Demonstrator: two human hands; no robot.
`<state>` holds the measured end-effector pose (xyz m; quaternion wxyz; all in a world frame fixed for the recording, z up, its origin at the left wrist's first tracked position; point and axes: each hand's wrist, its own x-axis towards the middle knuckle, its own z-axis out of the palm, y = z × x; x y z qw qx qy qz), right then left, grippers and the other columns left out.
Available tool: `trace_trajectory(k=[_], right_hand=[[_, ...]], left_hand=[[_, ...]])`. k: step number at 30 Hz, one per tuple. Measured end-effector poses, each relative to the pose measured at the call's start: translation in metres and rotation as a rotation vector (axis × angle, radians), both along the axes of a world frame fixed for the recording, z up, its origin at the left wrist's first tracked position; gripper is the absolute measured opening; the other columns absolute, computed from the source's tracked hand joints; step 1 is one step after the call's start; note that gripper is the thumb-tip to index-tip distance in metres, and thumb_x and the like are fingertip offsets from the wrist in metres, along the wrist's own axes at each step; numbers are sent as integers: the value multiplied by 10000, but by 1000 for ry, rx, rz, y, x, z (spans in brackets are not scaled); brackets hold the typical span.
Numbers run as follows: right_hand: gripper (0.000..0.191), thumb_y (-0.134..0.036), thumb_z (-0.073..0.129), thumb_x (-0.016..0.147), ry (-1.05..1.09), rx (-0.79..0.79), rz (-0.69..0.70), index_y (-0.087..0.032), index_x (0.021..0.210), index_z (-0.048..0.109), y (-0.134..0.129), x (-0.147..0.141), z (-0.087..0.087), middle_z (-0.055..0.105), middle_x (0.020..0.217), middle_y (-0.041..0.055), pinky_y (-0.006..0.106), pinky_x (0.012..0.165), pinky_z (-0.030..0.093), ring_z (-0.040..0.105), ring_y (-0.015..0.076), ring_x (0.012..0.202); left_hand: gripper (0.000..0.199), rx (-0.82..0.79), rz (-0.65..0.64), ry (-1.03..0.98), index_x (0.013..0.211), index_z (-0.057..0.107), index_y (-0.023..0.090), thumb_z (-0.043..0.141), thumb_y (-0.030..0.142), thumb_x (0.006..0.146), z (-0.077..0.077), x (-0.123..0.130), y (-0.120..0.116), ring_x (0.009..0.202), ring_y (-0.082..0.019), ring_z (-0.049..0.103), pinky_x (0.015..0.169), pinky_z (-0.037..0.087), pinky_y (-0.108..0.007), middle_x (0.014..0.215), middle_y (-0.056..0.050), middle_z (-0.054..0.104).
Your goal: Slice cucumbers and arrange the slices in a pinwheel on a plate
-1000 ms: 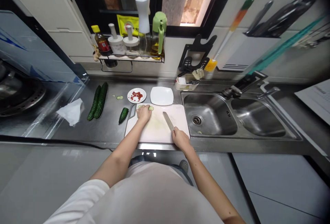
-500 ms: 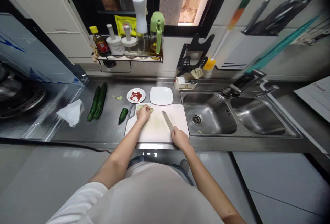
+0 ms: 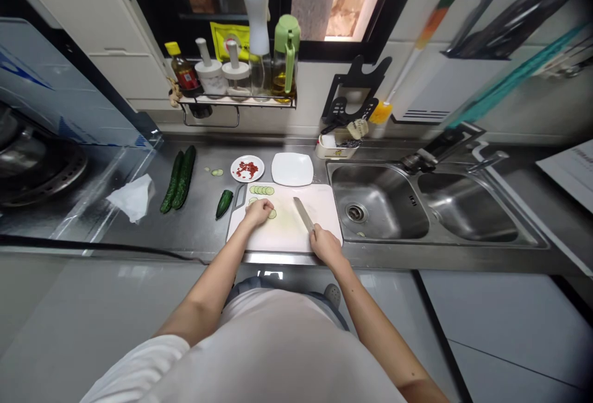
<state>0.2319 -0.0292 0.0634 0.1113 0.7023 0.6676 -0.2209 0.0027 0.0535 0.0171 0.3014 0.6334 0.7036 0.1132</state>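
Observation:
On the white cutting board (image 3: 287,239), my left hand (image 3: 258,211) is closed, its fingertips at a thin cucumber slice (image 3: 272,214). Another slice or two shows partly behind that hand. Farther up the board, several overlapping cucumber slices (image 3: 262,190) lie in a short row. My right hand (image 3: 325,245) grips the handle of a kitchen knife (image 3: 303,212). Its blade rests low over the board, slanting up and left, apart from the slices. A cut piece of cucumber (image 3: 224,204) lies left of the board.
Behind the board stand a plate of chopped red pieces (image 3: 235,174) and a white square plate (image 3: 292,169). Two whole cucumbers (image 3: 178,180) and a crumpled white cloth (image 3: 133,199) lie left. A double sink (image 3: 377,205) is right. A bottle shelf (image 3: 238,102) hangs above.
My left hand has drawn back toward me from the row of slices, uncovering it; a slice now shows lower at the fingertips. The right hand and knife stay nearly still. The view shifts slightly.

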Motion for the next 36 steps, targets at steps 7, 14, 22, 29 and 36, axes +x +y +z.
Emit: trace_trajectory(k=[7,14,22,29,36], right_hand=[[328,-325,275,982,3,7,-6,-180,1144,520,-1,-1,0,678,1043,141,312,787,410,636,241,1001],[321,-315,276,982,10,4,-12,-182,1152,513,-2,0,0,675,1053,139,308,785,409,635,234,998],[336,-302,266,982,1,-7,40,-174,1170,513,-1,1,6,669,1069,145,306,779,403,629,236,1005],[307,-321,289,977,-4,-15,202,-198,1104,541,-17,-2,12,681,1034,115,297,738,392,639,238,968],[301,-321,294,984,-16,-30,275,-195,1112,535,-24,-9,13,681,1016,113,288,738,382,637,222,952]], left_hand=[[259,69,-526,149,800,697,224,465,110,788,22,9,17,1054,-257,545,972,287,-423,975,-70,695],[278,144,-639,128,899,694,247,447,136,837,21,12,21,1089,-249,512,985,285,-404,1027,-76,661],[172,162,-176,172,896,664,238,496,250,860,6,-3,0,1062,-273,542,885,362,-412,1031,-69,668],[120,89,-83,184,880,668,249,588,312,816,3,-1,2,1062,-272,535,898,340,-418,1022,-51,687],[103,41,-72,186,875,660,255,641,307,788,0,-1,8,1086,-275,514,915,319,-412,1025,-44,689]])
